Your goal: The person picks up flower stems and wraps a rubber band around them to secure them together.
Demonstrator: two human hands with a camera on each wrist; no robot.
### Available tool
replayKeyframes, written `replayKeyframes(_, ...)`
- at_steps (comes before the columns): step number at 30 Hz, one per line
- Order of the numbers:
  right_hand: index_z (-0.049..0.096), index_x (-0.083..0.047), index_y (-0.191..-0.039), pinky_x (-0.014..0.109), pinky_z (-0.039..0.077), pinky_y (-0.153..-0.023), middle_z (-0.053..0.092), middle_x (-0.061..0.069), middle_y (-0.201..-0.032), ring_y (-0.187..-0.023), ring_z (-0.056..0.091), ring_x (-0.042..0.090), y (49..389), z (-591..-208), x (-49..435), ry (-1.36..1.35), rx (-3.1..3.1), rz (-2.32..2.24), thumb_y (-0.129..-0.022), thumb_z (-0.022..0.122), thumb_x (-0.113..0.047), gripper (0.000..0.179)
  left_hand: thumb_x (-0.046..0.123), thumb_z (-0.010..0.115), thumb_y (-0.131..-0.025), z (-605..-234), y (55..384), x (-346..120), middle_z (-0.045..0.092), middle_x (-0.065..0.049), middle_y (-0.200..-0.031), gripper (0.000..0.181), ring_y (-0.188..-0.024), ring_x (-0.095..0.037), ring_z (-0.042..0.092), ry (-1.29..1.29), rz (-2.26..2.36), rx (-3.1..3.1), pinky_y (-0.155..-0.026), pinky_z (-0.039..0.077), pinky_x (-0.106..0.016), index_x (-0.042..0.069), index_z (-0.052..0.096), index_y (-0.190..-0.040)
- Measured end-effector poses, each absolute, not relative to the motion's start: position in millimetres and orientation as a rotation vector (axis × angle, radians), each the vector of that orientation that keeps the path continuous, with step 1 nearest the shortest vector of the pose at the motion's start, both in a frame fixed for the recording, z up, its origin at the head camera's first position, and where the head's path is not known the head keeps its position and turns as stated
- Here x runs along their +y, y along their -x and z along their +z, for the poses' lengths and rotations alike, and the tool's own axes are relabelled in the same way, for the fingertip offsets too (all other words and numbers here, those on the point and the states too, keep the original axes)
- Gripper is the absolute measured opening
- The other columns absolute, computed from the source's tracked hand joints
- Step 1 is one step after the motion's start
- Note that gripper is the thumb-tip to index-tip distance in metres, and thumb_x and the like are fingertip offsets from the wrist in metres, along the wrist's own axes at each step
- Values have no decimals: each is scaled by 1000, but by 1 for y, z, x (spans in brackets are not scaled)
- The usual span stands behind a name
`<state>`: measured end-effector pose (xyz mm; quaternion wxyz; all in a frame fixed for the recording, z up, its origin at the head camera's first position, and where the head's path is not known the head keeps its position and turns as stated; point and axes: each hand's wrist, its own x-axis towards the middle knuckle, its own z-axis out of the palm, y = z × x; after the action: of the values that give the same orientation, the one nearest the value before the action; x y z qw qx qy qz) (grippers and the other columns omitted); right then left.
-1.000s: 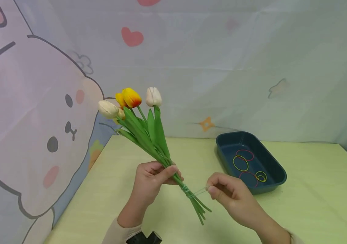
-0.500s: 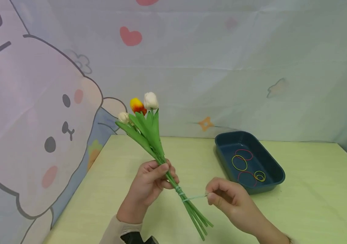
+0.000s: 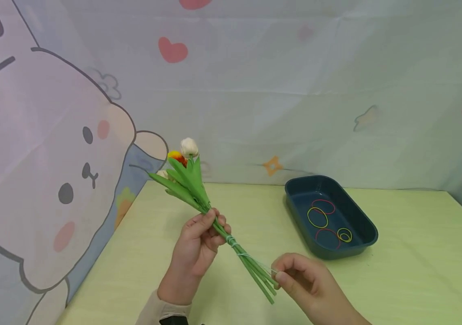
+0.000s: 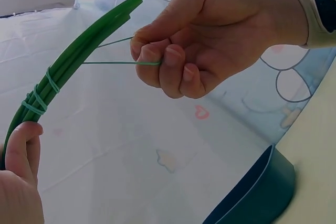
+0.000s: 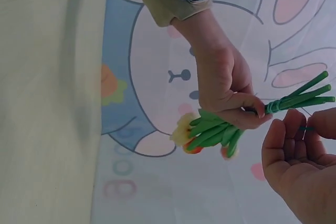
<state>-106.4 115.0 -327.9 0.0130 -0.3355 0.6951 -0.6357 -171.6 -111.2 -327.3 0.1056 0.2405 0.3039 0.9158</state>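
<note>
A bunch of tulips point(image 3: 192, 185), with white and yellow-red heads and green leaves, slants across the head view, stem ends toward the lower right. My left hand point(image 3: 198, 248) grips its stems between thumb and fingers just below the leaves. A thin green rubber band point(image 4: 39, 100) is wound several times around the stems below that grip. Part of the band stretches away from the stems to my right hand point(image 3: 314, 286), which pinches it between thumb and fingertips close to the stem ends. In the left wrist view, two taut strands run from the stems point(image 4: 79, 45) to those fingers.
On the pale yellow table point(image 3: 409, 234) at the right stands a dark blue tray point(image 3: 361, 214). Several red and yellow rubber bands point(image 3: 317, 217) lie in it. Behind the table hangs a printed cloth point(image 3: 255, 90) with a cartoon rabbit.
The tulip heads have dropped lower in view, and the left hand has shifted slightly left. My right hand has moved down, drawing the stretched band from sideways to along the stems toward their ends.
</note>
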Motion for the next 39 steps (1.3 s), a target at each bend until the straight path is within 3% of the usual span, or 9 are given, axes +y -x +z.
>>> replayKeyframes(7,55,0,-95,24,49,-59,56,8,-81,-73,54,13,104,-333,110,1115,2187,-2060,-88,45,11,16,8,32,-99,-325,170,-108,61,-2,-77,31,-72,-11,66,-470,2780,907,-66,55,-15,6,59,-83)
replayKeyframes(11,56,0,-94,22,49,-62,58,1,-81,-74,56,13,99,-333,106,803,2244,-2047,-90,50,-2,7,9,33,-98,-324,169,-107,62,-2,-77,31,-72,-10,65,-384,2811,931,-64,54,-13,6,59,-81)
replayKeyframes(18,56,2,-97,22,47,-71,59,5,-79,-78,57,19,91,-328,99,210,2206,-1994,-89,56,-23,27,8,42,-95,-321,168,-106,62,-3,-72,26,-67,-10,65,-132,2918,1055,-62,55,-14,5,60,-77)
replayKeyframes(31,61,-2,-86,22,43,-59,58,7,-66,-61,56,21,87,-331,86,-103,2319,-2080,-83,63,-26,24,5,49,-92,-322,174,-103,61,-6,-68,21,-63,-15,65,109,3033,1151,-60,56,-19,1,59,-75)
replayKeyframes(39,65,-4,-87,22,47,-60,59,6,-63,-62,58,21,87,-334,73,-315,2291,-2182,-78,68,-28,26,4,50,-91,-320,173,-103,60,-7,-70,16,-65,-16,65,166,3088,1170,-61,56,-20,0,59,-78)
